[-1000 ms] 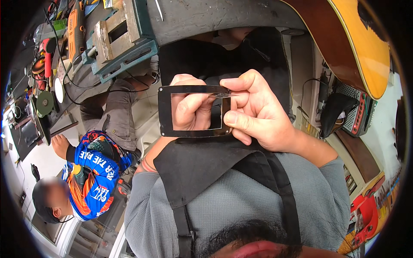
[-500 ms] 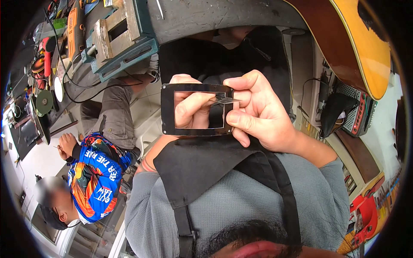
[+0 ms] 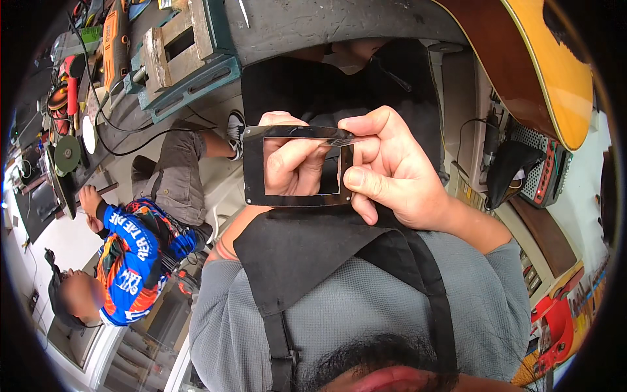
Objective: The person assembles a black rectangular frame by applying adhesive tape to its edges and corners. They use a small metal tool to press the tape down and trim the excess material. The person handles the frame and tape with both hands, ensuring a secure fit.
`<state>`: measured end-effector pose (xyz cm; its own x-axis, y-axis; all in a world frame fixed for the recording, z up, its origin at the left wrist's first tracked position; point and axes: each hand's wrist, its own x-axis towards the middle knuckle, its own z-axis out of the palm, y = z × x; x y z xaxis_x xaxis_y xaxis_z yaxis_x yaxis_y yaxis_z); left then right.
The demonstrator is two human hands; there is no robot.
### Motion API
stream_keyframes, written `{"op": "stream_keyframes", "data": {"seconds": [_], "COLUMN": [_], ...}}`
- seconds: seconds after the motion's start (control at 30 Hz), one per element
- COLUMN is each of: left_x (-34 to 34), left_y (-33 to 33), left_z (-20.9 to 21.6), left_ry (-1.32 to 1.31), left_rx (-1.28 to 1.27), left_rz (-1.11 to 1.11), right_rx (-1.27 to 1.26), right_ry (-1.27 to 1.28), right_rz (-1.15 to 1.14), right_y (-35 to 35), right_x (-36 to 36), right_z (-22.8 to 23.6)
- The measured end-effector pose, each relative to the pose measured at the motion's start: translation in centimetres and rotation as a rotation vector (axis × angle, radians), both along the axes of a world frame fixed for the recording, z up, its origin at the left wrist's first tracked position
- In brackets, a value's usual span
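Note:
A black rectangular frame [image 3: 253,166], with a large cut-out and small holes or pins at its corners, is held up in front of my apron. My right hand [image 3: 395,173] grips its right side, thumb in front. My left hand [image 3: 294,163] is behind the frame and shows through the cut-out. Its fingers pinch a thin, flat blade [image 3: 338,141], which lies at the upper right inner corner of the cut-out. Part of the left hand is hidden by the frame, and the blade's exact kind is unclear.
Beyond my lap runs a dark workbench [image 3: 353,19]. A green vise with wooden jaws [image 3: 189,85] and an orange power tool [image 3: 115,49] are at the left. A guitar body [image 3: 548,72] stands far right. A co-worker in a blue patterned shirt [image 3: 137,261] sits at left.
The blade has moved up and away, from the right inner edge to the upper corner of the cut-out, with my left fingers. My right hand stays put. The co-worker has shifted.

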<state>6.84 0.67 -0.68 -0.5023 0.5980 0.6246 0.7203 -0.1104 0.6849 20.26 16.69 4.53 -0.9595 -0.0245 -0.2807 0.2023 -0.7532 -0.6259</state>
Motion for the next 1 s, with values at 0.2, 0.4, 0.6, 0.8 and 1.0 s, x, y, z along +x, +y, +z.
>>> {"op": "stream_keyframes", "data": {"seconds": [0.2,0.4,0.6,0.8,1.0], "left_x": [4.7,7.6,-0.9,-2.2,-1.6], "left_y": [1.7,2.8,-0.9,-1.8,-1.5], "left_z": [-0.4,-2.1,0.9,0.5,0.6], "left_ry": [-0.006,-0.05,-0.145,0.036,0.096], "left_rx": [-0.033,-0.037,0.031,0.038,0.024], "left_rz": [-0.002,0.006,0.005,-0.038,-0.065], "right_rx": [-0.001,0.009,-0.032,-0.003,0.024], "right_ry": [0.013,0.031,-0.019,-0.026,-0.015], "right_rz": [0.004,0.035,-0.054,-0.044,-0.048], "right_y": [1.7,3.0,-1.0,-1.1,-0.7], "right_x": [4.5,7.0,-2.0,-2.8,-2.0], "right_z": [-0.9,-3.0,0.6,1.4,1.6]}}
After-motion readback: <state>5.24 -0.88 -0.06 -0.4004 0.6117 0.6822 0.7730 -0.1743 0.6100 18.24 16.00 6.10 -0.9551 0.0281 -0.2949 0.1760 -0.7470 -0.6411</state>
